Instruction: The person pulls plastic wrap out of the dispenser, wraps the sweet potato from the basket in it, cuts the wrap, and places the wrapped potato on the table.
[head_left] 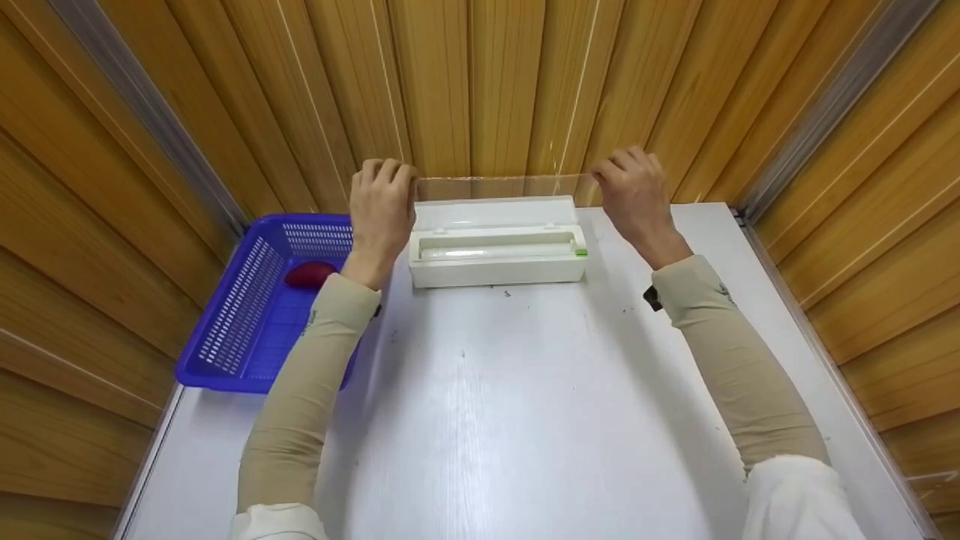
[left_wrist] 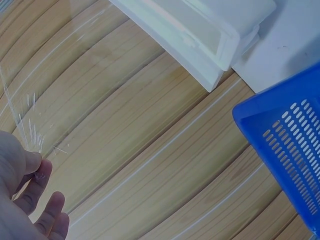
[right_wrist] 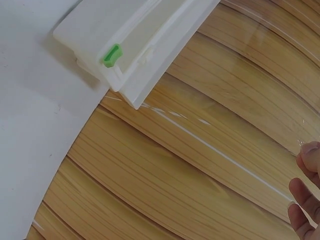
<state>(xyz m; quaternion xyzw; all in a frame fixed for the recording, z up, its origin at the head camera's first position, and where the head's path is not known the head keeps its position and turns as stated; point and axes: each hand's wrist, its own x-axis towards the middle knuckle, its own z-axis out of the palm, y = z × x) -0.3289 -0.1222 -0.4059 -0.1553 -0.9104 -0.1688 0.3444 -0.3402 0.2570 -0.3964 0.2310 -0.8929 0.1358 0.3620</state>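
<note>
A sheet of clear plastic wrap [head_left: 502, 187] stretches between both hands, above and behind a white wrap dispenser box [head_left: 499, 270]. My left hand [head_left: 381, 214] pinches one corner; in the left wrist view, creases fan out from the thumb and forefinger of that hand [left_wrist: 30, 187]. The opposite corner is pinched by my right hand [head_left: 637, 199], only partly visible in the right wrist view. The dispenser's lid [head_left: 495, 213] stands raised, and a roll of wrap [head_left: 495, 251] shows inside. A green slider [head_left: 581, 253] sits at the box's right end.
Left of the dispenser stands a blue perforated basket [head_left: 191, 373] containing a red object [head_left: 309, 274], partly behind the left forearm. The white table [head_left: 480, 405] meets wood-patterned panels [head_left: 502, 90] at the back and sides.
</note>
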